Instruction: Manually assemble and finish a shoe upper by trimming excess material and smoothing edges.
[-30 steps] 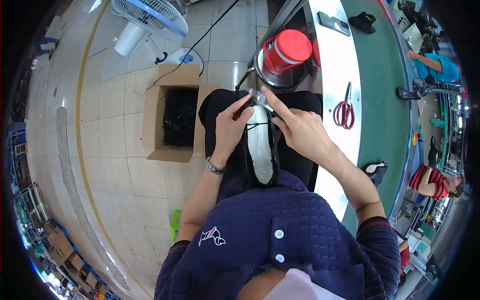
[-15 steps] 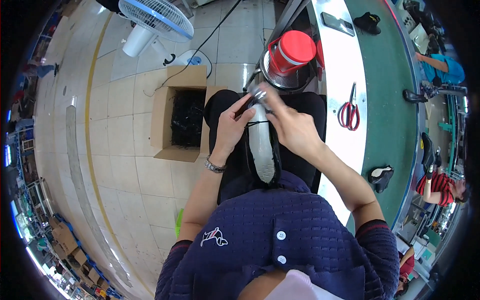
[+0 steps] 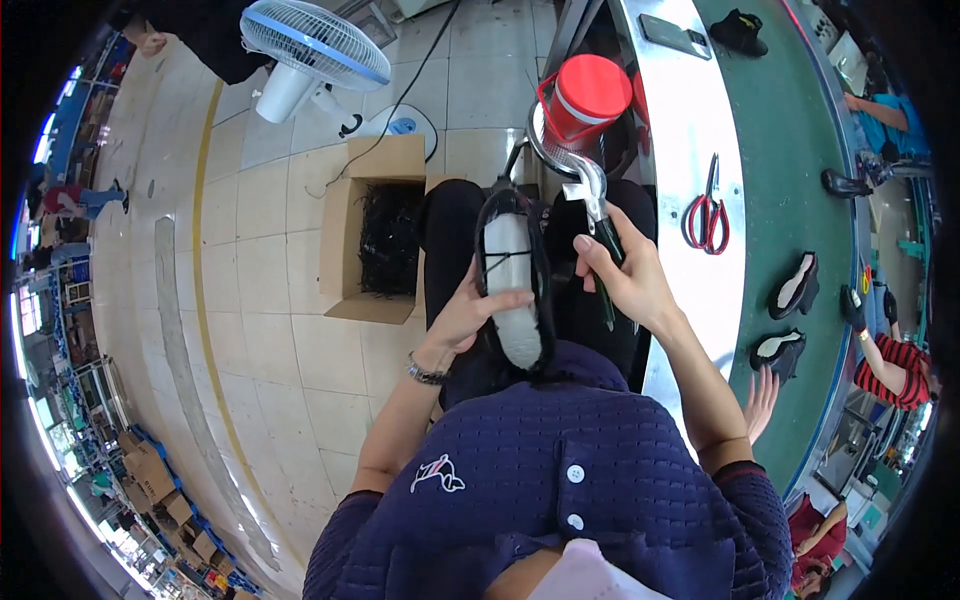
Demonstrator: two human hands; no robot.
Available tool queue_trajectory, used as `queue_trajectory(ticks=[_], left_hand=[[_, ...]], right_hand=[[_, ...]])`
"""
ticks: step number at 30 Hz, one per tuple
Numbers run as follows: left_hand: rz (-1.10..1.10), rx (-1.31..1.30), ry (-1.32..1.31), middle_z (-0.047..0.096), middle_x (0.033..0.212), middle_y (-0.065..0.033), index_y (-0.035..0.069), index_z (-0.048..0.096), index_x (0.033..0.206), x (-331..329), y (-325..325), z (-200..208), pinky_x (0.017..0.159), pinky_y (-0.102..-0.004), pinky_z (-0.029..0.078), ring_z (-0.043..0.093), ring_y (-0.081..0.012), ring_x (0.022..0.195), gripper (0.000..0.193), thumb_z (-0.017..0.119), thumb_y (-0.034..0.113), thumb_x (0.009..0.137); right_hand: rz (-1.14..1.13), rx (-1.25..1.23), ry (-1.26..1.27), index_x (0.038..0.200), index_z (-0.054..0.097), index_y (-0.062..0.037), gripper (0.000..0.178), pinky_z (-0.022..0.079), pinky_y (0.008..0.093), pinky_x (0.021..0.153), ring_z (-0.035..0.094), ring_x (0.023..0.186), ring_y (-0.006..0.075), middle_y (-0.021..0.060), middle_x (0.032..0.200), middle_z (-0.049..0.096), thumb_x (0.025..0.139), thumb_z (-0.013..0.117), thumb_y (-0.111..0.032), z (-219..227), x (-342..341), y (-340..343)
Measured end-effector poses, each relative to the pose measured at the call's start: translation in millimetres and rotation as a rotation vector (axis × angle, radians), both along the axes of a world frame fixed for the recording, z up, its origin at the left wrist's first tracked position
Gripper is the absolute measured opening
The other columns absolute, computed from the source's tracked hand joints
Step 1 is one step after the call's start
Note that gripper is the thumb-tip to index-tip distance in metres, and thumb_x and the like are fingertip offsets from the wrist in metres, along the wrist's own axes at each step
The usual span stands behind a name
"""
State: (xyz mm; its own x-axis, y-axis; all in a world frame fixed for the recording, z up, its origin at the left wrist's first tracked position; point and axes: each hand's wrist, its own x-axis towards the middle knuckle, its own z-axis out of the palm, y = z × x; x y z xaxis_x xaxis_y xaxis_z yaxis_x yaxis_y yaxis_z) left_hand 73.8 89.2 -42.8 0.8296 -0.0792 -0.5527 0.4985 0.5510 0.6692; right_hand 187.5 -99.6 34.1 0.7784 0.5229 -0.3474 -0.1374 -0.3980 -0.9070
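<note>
The black shoe upper with a pale, elongated underside [image 3: 513,272] is positioned over the lap, between the thighs, underside facing up. A thin black cord crosses the underside.

The left hand [image 3: 468,315] grips the shoe upper from its left side: the thumb lies across the pale underside, and the fingers are partly hidden by the shoe. A silver metal wristwatch [image 3: 427,372] is on the left wrist.

The right hand [image 3: 632,278] is closed around the dark handle of a hand tool with a curved, shiny metal head [image 3: 597,208]. The tool is to the right of the shoe upper, head pointing away from the body, and is apart from the shoe.

To the right, a white bench top [image 3: 690,125] carries a pair of red-handled scissors [image 3: 708,222] and a dark phone [image 3: 672,37]. Beyond it runs a green conveyor surface [image 3: 775,190] bearing several black shoes. A co-worker's hand [image 3: 761,404], fingers extended, is just beside the person's right upper arm.

To the left, an open brown cardboard box [image 3: 343,265] on the tiled floor contains black scraps [image 3: 390,240]. A white-and-blue fan [image 3: 315,45] is located behind the box. A red lidded bucket [image 3: 592,92] is ahead of the right knee.
</note>
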Motion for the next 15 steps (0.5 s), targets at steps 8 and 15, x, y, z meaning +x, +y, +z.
queue_trajectory(ticks=[8, 15], left_hand=[[-0.090, 0.476, -0.628, 0.026, 0.154, -0.0115, 0.015, -0.005, 0.153, 11.8, 13.6, 17.8, 0.108, -0.0354, 0.036, 0.039, -0.0223, 0.134, 0.125, 0.084, 0.003, 0.067], [-0.069, 0.561, -0.624, 0.022, 0.156, -0.0119, 0.017, -0.008, 0.153, -4.4, 35.2, -3.0, 0.109, -0.0354, 0.035, 0.037, -0.0226, 0.136, 0.122, 0.079, -0.002, 0.069]], right_hand=[[0.049, 0.405, 0.343, 0.130, 0.049, -0.0053, 0.043, 0.040, 0.0207, 0.057, 0.055, 0.061, 0.0100, 0.0029, 0.076, 0.058, 0.105, 0.032, -0.036, 12.9, -18.0, 1.5], [0.096, 0.436, 0.441, 0.132, 0.047, -0.0028, 0.049, 0.042, 0.0222, 0.063, 0.054, 0.062, 0.0110, 0.0046, 0.075, 0.057, 0.105, 0.030, -0.040, 2.4, -30.3, 6.1]])
